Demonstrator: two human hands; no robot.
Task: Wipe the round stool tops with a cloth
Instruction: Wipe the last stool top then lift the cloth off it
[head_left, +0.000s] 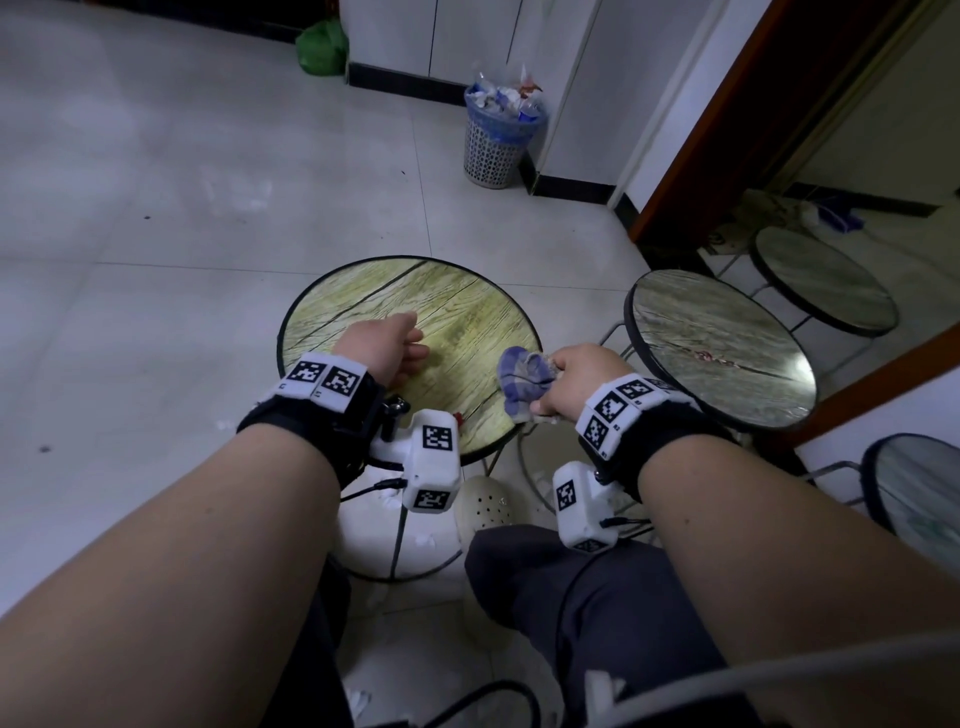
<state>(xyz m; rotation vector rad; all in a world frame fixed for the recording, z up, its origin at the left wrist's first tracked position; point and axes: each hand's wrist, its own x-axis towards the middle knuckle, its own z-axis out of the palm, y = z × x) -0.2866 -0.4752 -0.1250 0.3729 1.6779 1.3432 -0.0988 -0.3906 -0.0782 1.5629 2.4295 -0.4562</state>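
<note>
Two hands are over the near stool top (457, 312). Right hand (574, 379) grips a bunched blue checked cloth (522, 382) at the top's right edge. Left hand (387, 345) rests loosely curled, holding nothing. Second stool top (722, 348) stands just right; waste basket (496, 150) behind.

Pale tiled floor (156, 182), white walls (597, 78), full wastebasket (496, 145) by the corner.

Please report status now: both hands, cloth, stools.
Right hand grips cloth at near stool edge. Left hand loosely curled above top, empty. Second stool unwiped, debris visible.
</note>
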